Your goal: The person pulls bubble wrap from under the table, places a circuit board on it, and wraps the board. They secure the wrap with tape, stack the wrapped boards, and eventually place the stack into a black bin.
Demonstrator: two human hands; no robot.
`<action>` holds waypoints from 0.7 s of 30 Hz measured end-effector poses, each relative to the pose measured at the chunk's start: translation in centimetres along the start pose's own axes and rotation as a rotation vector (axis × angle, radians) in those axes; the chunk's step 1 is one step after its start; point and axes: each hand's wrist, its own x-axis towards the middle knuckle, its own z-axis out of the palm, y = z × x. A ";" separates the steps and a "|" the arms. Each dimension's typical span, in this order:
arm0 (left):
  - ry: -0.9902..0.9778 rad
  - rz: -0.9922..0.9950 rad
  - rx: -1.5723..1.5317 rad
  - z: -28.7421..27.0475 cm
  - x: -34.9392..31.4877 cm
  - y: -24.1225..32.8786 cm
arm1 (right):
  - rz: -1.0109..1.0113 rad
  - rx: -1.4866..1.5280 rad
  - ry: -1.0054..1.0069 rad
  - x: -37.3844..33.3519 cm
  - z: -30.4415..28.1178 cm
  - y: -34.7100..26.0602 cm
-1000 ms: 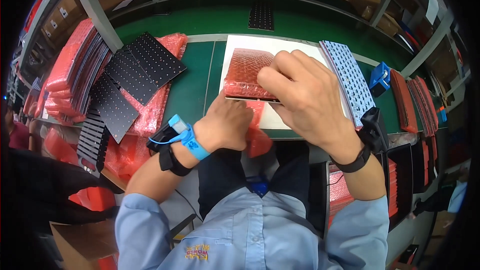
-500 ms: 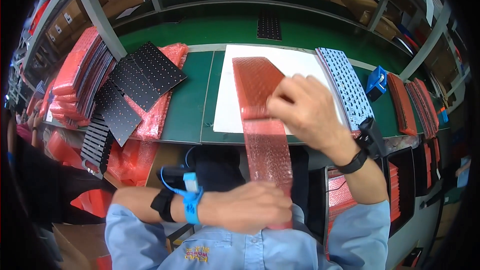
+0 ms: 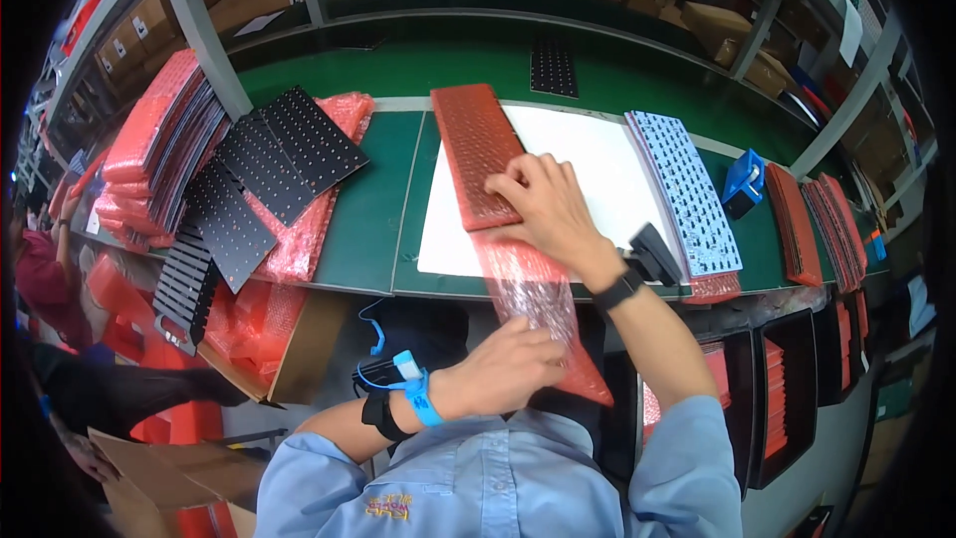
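A red bubble-wrap bag [image 3: 476,154] lies slanted on a white sheet [image 3: 617,184]. Its upper part is stiff and dark, with a flat panel inside. The slack lower part hangs over the bench's front edge toward my body. My right hand [image 3: 553,214] pinches the bag near the panel's lower end, fingers bent and thumb on the film. Lower down, my left hand [image 3: 510,367] has curled fingers on the left edge of the slack part. A blue strap with a wire circles my left wrist; black bands are on both wrists.
Black dotted panels [image 3: 289,154] and a stack of red-wrapped panels [image 3: 149,159] lie left. On the right are a white key-patterned panel stack [image 3: 687,194], a blue tape dispenser [image 3: 744,182] and red-wrapped panels [image 3: 794,224]. Black bins [image 3: 782,408] stand below. Another person [image 3: 55,269] is far left.
The panel end of the bag has swung left and away. My right hand has moved left and lower on it. My left hand has risen a little, and the bag's lower end now shows.
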 end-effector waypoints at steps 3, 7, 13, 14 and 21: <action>-0.113 0.064 0.029 2.3 -0.6 -0.5 | 0.043 0.007 -0.054 1.4 0.6 0.2; -0.430 -0.008 -0.018 8.2 -3.2 0.7 | 0.053 0.115 -0.145 1.8 -1.1 1.1; -0.372 -0.546 -0.646 -4.0 -3.6 0.9 | 0.523 0.142 -0.213 -8.8 -11.1 4.2; -0.176 -0.576 -0.672 -7.0 -2.2 1.2 | 0.556 0.077 -0.213 -11.6 -11.5 4.2; 0.244 -0.308 0.566 -8.9 1.8 -10.9 | 0.616 0.160 -0.047 -14.1 -8.1 3.1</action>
